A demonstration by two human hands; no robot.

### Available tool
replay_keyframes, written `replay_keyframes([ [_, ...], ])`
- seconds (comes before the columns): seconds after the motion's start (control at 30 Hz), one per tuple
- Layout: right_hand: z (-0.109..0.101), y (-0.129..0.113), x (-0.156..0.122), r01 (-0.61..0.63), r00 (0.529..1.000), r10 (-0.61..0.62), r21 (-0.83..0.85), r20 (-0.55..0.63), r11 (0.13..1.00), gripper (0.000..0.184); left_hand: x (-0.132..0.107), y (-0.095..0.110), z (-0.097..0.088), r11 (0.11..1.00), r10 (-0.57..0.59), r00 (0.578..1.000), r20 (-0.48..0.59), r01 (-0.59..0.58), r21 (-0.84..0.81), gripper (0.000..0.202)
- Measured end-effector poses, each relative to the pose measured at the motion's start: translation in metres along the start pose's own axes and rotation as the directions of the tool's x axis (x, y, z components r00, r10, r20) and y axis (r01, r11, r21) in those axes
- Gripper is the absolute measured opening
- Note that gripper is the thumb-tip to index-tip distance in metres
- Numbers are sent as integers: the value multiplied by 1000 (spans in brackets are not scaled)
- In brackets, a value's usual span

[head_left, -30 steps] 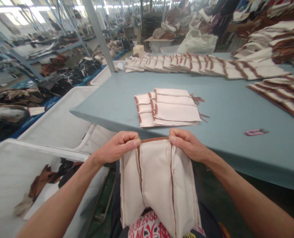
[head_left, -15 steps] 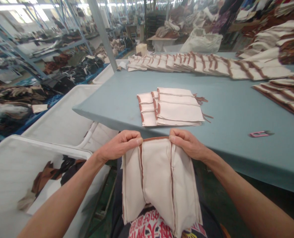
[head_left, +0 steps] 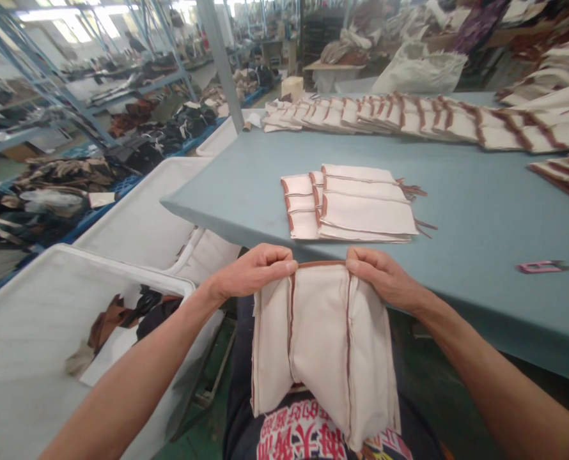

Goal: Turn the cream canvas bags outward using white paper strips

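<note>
A cream cloth bag (head_left: 320,345) with brown seams hangs in front of my chest. My left hand (head_left: 253,271) pinches its top left corner and my right hand (head_left: 385,278) pinches its top right corner, both closed on the brown-trimmed upper edge. Just beyond my hands, a small stack of folded cream bags (head_left: 351,204) lies near the front edge of the blue-grey table (head_left: 481,211).
A long row of overlapping cream and brown bags (head_left: 399,118) runs along the table's far side. A pink tool (head_left: 538,266) lies on the table at right. White fabric bins (head_left: 30,338) stand at left, one holding dark and brown cloth scraps (head_left: 121,316). Metal shelving fills the far left.
My view has shifted slightly left, so everything sits a little further right in the picture. Both hands keep the same grip on the bag's top edge.
</note>
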State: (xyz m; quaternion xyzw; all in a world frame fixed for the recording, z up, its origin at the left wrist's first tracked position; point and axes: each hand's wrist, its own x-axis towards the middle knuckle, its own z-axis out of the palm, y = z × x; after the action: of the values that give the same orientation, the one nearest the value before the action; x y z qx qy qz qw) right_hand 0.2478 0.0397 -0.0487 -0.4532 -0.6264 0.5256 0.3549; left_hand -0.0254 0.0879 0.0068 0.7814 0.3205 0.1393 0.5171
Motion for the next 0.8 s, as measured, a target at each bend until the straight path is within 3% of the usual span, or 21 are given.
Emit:
replay_keyframes([
  [0.27, -2, -19, -5, 20, 1000, -20, -90, 4, 996, 51, -10, 10, -3, 1000, 22, 999, -27, -22, 12, 43],
  [0.4, -4, -38, -13, 55, 998, -42, -264, 57, 963, 38, -26, 27, -1, 992, 117, 991, -71, -113, 63, 34],
  [0.57, -2, -50, -27, 69, 994, -35, -363, 99, 929, 33, -47, 35, 5, 973, 222, 969, -107, -214, 82, 31],
  [0.8, -10, -45, -33, 175, 985, -149, -472, 92, 864, 28, -60, 20, -6, 991, 70, 995, -76, -60, 124, 33],
])
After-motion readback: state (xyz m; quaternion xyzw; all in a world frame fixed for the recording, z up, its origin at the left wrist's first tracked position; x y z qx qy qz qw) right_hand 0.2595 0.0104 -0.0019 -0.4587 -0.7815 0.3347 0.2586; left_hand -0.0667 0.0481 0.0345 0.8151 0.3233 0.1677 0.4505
